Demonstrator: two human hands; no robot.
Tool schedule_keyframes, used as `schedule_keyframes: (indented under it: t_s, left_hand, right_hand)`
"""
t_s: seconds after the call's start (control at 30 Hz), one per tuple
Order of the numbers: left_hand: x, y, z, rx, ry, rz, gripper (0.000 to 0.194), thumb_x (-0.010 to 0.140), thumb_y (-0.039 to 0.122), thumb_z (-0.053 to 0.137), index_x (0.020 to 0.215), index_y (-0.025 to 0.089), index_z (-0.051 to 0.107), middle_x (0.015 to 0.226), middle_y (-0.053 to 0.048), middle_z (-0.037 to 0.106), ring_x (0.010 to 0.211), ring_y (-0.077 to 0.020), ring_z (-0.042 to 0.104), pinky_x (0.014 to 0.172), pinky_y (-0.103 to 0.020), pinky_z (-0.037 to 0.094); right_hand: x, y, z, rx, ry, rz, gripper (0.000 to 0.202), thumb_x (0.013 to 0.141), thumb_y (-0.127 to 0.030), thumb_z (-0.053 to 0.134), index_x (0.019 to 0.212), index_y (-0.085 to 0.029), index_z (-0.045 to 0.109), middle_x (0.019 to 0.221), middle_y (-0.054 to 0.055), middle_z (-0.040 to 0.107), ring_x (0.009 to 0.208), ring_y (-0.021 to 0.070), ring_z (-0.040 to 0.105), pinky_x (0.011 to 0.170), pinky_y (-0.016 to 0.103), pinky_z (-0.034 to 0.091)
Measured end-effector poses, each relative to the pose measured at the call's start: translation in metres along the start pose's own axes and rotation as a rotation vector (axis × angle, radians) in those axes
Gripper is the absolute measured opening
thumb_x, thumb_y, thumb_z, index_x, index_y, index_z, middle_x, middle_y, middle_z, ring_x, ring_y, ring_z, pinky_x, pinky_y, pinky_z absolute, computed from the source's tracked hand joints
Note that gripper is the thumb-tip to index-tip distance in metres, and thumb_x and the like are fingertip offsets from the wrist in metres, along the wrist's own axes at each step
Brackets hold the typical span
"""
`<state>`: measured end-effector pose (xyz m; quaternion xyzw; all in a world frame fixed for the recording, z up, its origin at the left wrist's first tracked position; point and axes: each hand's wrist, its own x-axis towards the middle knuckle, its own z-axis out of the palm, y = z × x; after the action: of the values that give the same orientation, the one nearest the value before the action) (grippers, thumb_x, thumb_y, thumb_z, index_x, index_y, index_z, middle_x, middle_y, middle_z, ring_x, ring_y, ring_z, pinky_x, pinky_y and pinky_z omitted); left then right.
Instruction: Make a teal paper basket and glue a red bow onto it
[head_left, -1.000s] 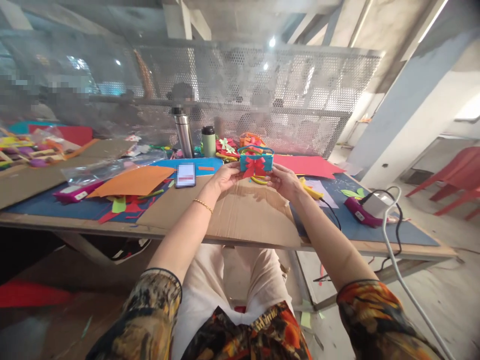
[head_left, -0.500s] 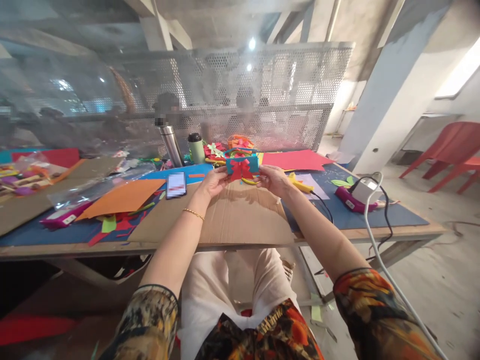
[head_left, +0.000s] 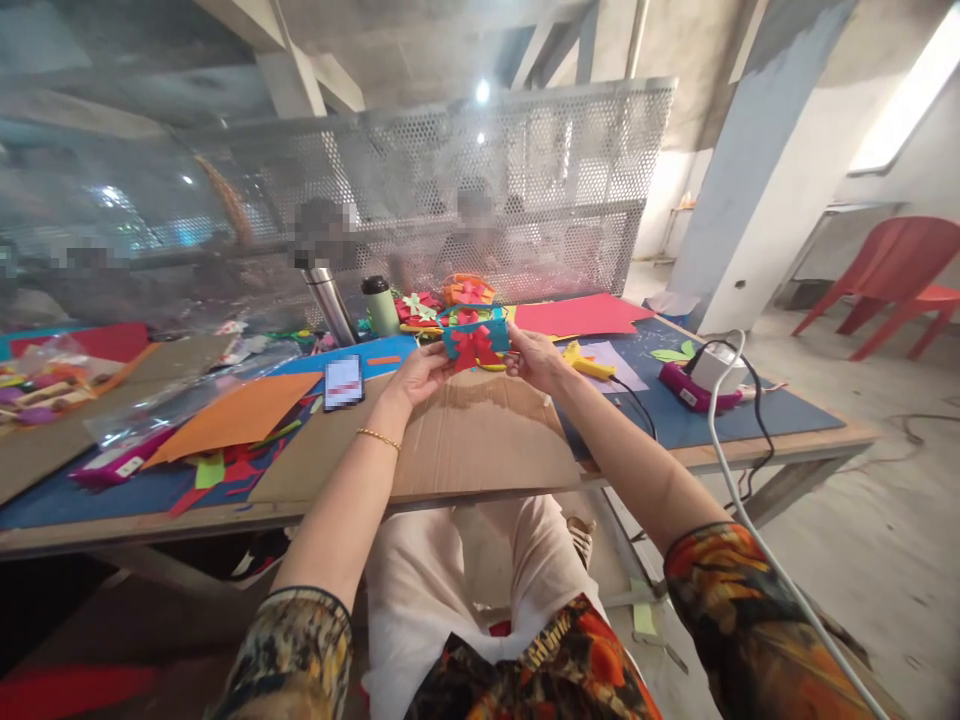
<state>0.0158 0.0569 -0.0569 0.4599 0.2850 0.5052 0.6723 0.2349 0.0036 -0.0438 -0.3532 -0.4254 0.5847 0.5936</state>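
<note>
Between my two hands is a small blue paper basket with a handle, held up over the table. A red paper bow sits on its front side. My left hand pinches the basket's left end, and my right hand grips its right end. Beneath them lies a flat sheet of brown cardboard. Behind the basket stands an orange paper basket with a pinkish bow. Right of my right hand rests a yellow glue gun on a pale sheet.
A phone, orange sheet and paper scraps lie to the left. A steel flask and green bottle stand behind. Red paper and a purple power strip with cables are right. A perforated metal screen rises behind the table.
The view has shifted slightly to the right. The basket has tilted a little, its right end higher, and both hands keep hold of it.
</note>
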Motion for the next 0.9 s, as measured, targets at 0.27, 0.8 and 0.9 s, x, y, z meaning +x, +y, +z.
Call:
schedule_keyframes:
  t_s: [0.27,0.8,0.9]
  left_hand:
    - [0.0025,0.0024,-0.0062,0.001,0.007,0.014,0.025,0.080,-0.008,0.068,0.088,0.013,0.079,0.085,-0.008,0.082,0.077,-0.0172,0.079,0.092,-0.034,0.063]
    - [0.0040,0.0016,-0.0078,0.007,0.004,0.031,0.027,0.073,-0.008,0.069,0.085,0.015,0.078,0.082,-0.005,0.082,0.073,-0.0147,0.077,0.081,-0.026,0.064]
    - [0.0032,0.0018,-0.0063,0.012,0.007,0.029,0.027,0.072,-0.008,0.069,0.084,0.015,0.078,0.082,-0.005,0.082,0.074,-0.0145,0.077,0.080,-0.025,0.064]
  right_hand:
    - [0.0063,0.0021,-0.0013,-0.016,-0.035,0.052,0.045,0.104,-0.057,0.064,0.080,-0.019,0.063,0.072,0.001,0.068,0.048,0.0089,0.057,0.041,0.023,0.046]
    - [0.0007,0.0012,0.0026,-0.005,-0.041,0.036,0.040,0.097,-0.049,0.078,0.077,-0.018,0.062,0.059,-0.003,0.060,0.047,0.0069,0.053,0.040,0.018,0.043]
    - [0.0004,0.0011,0.0041,0.000,-0.043,0.036,0.042,0.093,-0.051,0.082,0.077,-0.019,0.061,0.061,-0.003,0.063,0.046,0.0067,0.054,0.040,0.018,0.043]
